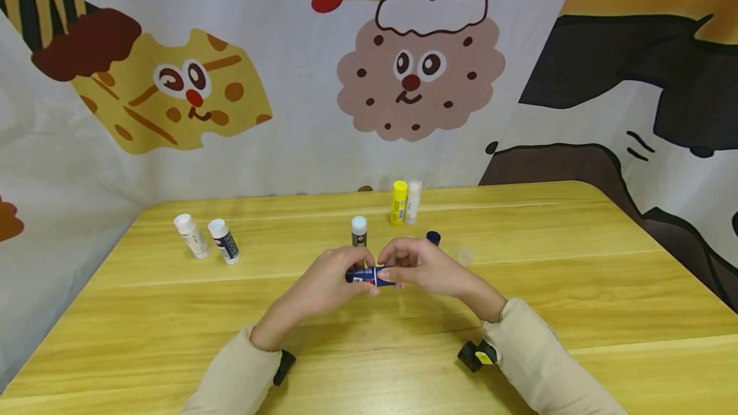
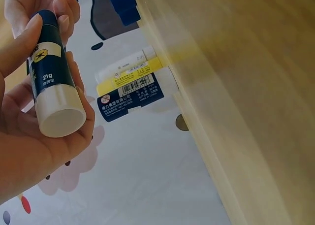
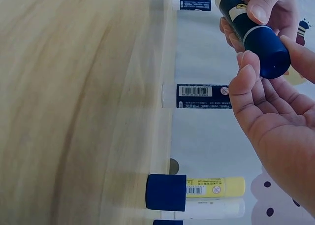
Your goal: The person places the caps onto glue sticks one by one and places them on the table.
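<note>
Both hands hold one dark blue glue stick (image 1: pixel 364 276) lengthwise between them above the table. Its white base (image 2: pixel 61 117) points toward the left wrist camera, and "21g" is printed on the label. My left hand (image 1: pixel 325 282) grips the body, fingers behind and thumb in front. With thumb and fingertips, my right hand (image 1: pixel 429 268) pinches the blue cap (image 3: pixel 267 52) at the other end. Just behind the hands stands another dark-labelled glue stick (image 1: pixel 359 229) with a white top, its lower part hidden by the left hand.
A yellow glue stick (image 1: pixel 399 202) and a white one (image 1: pixel 412 202) stand side by side at the back. At the left are a white glue stick (image 1: pixel 192 236) and a dark-labelled one (image 1: pixel 224 242). A loose dark blue cap (image 1: pixel 434 237) and a translucent cap (image 1: pixel 466 255) lie beyond the right hand.
</note>
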Demonstrator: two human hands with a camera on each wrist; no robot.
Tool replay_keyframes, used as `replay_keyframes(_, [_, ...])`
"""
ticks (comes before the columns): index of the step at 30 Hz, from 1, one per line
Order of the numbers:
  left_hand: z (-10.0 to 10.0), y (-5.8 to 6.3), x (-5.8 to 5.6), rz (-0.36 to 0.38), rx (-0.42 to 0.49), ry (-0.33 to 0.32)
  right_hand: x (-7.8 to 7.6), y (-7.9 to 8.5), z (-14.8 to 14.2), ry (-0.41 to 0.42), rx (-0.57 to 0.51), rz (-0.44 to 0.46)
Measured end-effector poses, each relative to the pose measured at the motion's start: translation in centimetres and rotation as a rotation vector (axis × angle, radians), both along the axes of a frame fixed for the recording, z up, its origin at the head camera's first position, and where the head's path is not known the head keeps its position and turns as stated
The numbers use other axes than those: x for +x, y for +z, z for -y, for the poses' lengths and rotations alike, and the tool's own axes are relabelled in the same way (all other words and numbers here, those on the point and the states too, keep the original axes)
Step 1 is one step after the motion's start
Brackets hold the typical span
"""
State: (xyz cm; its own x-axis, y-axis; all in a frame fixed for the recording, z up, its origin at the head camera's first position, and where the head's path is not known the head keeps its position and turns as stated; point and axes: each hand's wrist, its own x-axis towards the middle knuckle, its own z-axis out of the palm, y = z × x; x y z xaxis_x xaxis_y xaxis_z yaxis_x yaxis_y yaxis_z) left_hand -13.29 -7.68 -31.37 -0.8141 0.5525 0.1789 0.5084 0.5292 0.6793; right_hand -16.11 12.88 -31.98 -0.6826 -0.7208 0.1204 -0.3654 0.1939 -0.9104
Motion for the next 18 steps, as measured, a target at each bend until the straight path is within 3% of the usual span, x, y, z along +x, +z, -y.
replay_keyframes(18, [0.40, 0.03, -0.24, 0.032, 0.039, -0.054, -0.34, 0.22, -0.58, 0.049, -0.029, 0.011])
